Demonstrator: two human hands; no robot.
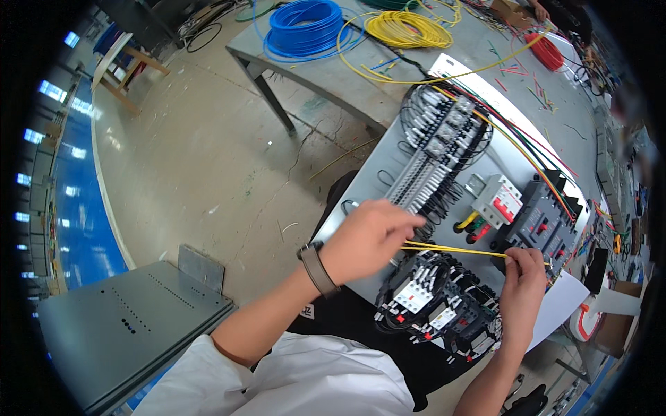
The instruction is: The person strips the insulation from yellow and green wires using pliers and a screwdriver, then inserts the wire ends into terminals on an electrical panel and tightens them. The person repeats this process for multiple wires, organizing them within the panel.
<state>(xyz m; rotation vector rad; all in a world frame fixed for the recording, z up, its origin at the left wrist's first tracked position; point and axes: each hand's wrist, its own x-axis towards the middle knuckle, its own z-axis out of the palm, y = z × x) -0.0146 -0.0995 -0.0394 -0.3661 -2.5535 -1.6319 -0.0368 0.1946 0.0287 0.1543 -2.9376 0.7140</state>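
Two yellow wires [458,249] run side by side across a white mounting plate [368,197] crowded with electrical parts. My right hand [525,281] pinches them at their right end, beside the black moulded-case breakers [544,218]. At the other end my left hand [368,236] is curled, with the wires coming out from under its fingers; its index finger points toward the terminal row [420,177]. Below the wires sit black-wired contactors [444,305]. A white circuit breaker [498,201] with red levers stands above them, with short yellow, green and red leads.
A grey table [326,80] carries a blue wire coil [305,28], a yellow coil [409,29], a red coil [544,52] and scattered offcuts. At lower left is a grey metal panel [132,326]. Another person's hand [541,12] shows at far upper right.
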